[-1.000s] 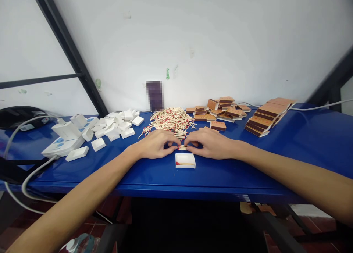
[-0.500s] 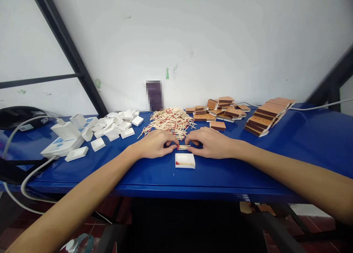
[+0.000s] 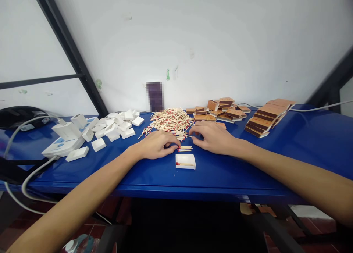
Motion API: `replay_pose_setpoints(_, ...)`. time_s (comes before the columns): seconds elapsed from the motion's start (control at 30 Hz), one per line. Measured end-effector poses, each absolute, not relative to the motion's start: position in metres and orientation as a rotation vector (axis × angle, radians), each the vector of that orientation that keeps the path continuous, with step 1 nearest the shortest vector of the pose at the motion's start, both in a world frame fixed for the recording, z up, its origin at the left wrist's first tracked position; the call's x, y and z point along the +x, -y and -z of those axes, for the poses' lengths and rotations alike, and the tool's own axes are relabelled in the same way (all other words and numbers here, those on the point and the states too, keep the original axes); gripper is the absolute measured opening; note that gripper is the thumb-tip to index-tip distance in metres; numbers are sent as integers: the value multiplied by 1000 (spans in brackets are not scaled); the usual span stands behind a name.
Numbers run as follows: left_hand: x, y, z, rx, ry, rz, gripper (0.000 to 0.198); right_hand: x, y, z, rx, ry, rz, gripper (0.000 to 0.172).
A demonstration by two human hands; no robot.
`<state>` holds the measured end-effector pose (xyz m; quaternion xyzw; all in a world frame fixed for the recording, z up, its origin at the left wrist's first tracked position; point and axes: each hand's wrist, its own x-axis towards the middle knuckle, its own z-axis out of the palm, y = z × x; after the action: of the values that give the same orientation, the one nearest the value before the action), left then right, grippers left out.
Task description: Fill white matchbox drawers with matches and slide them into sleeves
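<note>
My left hand [image 3: 157,144] rests on the blue table [image 3: 303,142], its fingers curled against the left end of a small bundle of matches [image 3: 185,148]. My right hand [image 3: 212,137] has reached to the near edge of the loose match pile [image 3: 171,120], with its fingertips pinching at a match there. Just in front of the bundle lies an open white matchbox tray [image 3: 185,161] with a match or two inside.
Several empty white trays [image 3: 116,126] lie at the left beside white cartons [image 3: 64,137] and grey cables [image 3: 33,172]. Brown matchbox sleeves [image 3: 220,111] are heaped behind my right hand, and a neat stack of them [image 3: 266,117] sits further right.
My right hand has left the small bundle and moved back and up to the edge of the match pile. The left hand stays by the bundle.
</note>
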<state>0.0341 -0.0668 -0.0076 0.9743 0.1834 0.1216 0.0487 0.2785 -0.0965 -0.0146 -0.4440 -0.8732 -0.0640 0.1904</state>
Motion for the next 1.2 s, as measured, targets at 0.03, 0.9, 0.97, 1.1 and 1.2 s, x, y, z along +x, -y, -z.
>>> replay_pose_setpoints(0.03,34,67,8,2973,-564,-366,24,279,95,15,-1272,2457,200,16)
replay_pose_setpoints(0.9,31,57,12,3011,-857,-460,23,275,99,12,-1254,2516,192,14)
replay_pose_setpoints(0.97,32,56,12,3006,-877,-460,22,275,99,13,-1218,2559,127,15)
replay_pose_setpoints(1.1,36,55,13,2984,-934,-469,22,275,100,13,-1260,2598,61,17)
replay_pose_setpoints(1.2,40,54,13,2961,-985,-475,22,275,100,12,-1259,2620,43,19)
